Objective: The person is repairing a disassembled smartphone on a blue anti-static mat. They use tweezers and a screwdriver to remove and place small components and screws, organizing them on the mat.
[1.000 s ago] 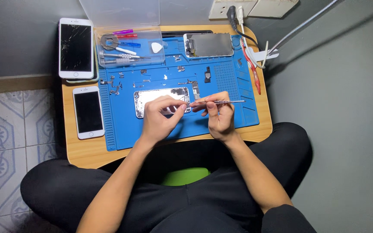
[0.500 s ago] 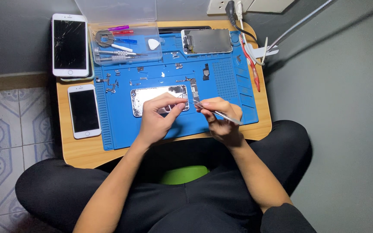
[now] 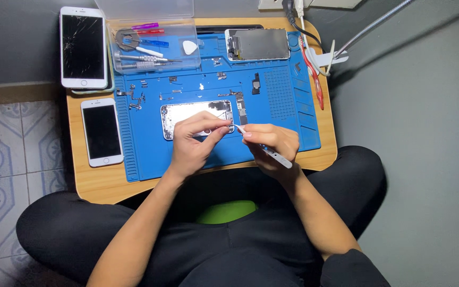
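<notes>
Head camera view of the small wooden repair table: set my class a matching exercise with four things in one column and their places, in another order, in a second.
Things:
1. White phone with cracked dark screen
2. Clear plastic tool tray
3. Opened silver phone shell
4. Slim metal tweezers

Places:
A. Held in the right hand
B. Mid blue mat, under the left hand
C. Far left corner, off the mat
D. Far left end of the mat

Pairs: 1-C, 2-D, 3-B, 4-A
</notes>
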